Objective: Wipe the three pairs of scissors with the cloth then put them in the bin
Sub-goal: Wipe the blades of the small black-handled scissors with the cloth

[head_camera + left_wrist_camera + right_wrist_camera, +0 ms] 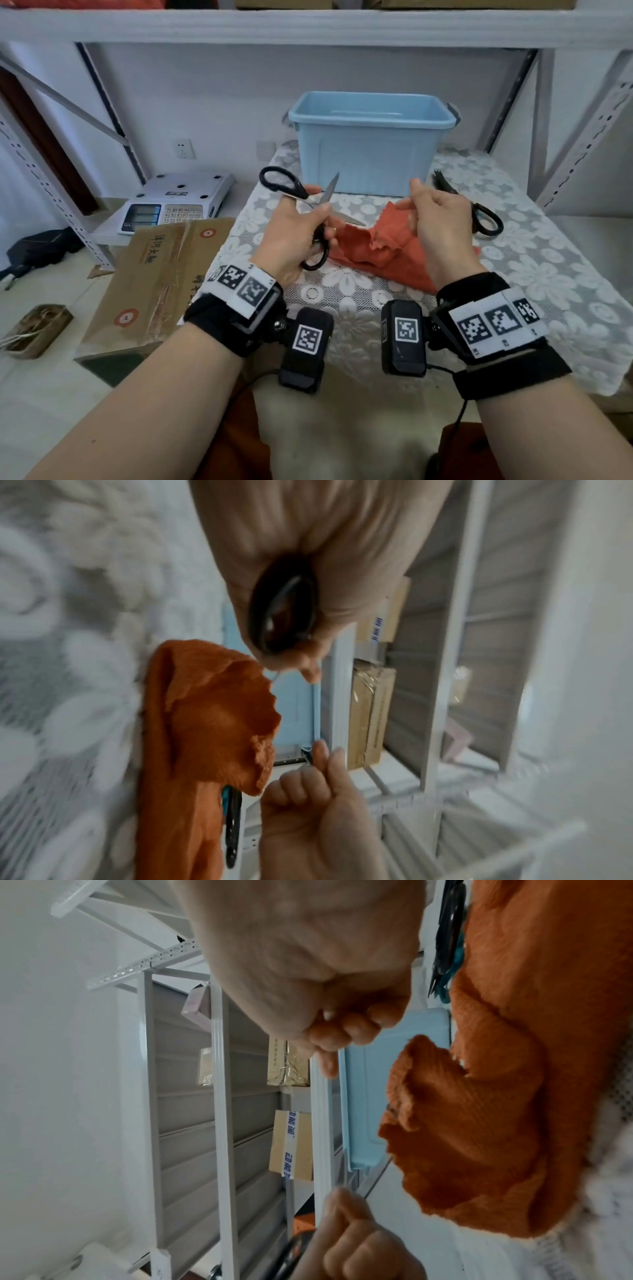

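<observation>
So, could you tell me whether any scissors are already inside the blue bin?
No: the blue bin shows only bare interior, while the left hand holds open scissors.

Glossy black plastic handles and smooth, shiny metal blades on the scissors. Fuzzy, ribbed orange cloth, matt. Smooth, slightly glossy pale-blue plastic bin. White openwork lace tablecloth. Taped brown cardboard box.

The bin's floor is hidden behind its near wall. Beyond the right hand, a pair of scissors is partly covered by the knuckles. The cloth's near corner disappears under that wrist. The left wrist view is blurred.
</observation>
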